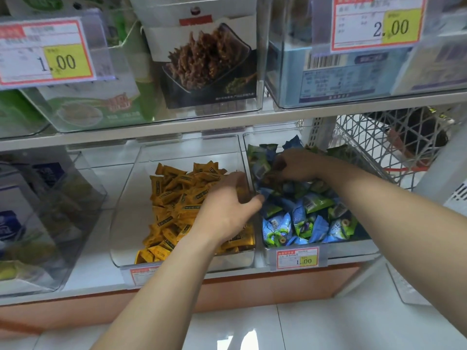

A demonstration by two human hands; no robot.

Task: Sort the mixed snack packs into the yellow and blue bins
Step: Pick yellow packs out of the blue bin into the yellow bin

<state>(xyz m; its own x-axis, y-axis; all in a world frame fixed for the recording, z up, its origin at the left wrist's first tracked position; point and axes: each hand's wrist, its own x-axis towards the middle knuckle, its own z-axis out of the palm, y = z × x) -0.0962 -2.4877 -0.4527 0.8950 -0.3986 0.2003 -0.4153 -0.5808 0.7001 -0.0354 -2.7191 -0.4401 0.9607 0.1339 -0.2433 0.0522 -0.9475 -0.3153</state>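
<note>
Patience helps: right hand digs curled fingers among the blue-green packs in the blue bin, left hand curls at the divider beside the yellow packs (neither grip shows), so lift strays singly over it

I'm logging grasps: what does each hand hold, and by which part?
Left hand curls round yellow packs; the exact part is hidden. Right hand reaches into the blue packs; its grip cannot be told.
</note>
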